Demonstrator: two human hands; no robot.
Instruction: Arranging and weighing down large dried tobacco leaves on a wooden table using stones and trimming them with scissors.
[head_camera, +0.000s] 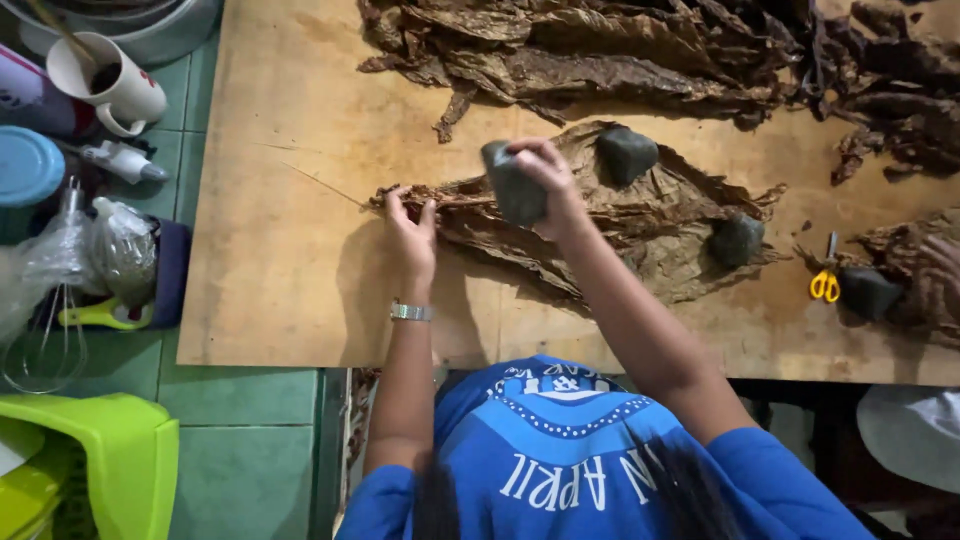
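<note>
A heap of dried brown leaves (640, 50) occupies the 12 o'clock edge of the wooden board (290, 250). Yellow-handled scissors (826, 280) lie at 3 o'clock, just beside a dark stone (868, 292). At 10 o'clock, off the board, a white mug (115, 85) stands near a blue lid (25, 165). A wire whisk (50, 330) and clear plastic bags (120, 245) lie at 9 o'clock. A lime-green plastic stool (100, 460) sits at 7 o'clock on green floor tiles (240, 440).
</note>
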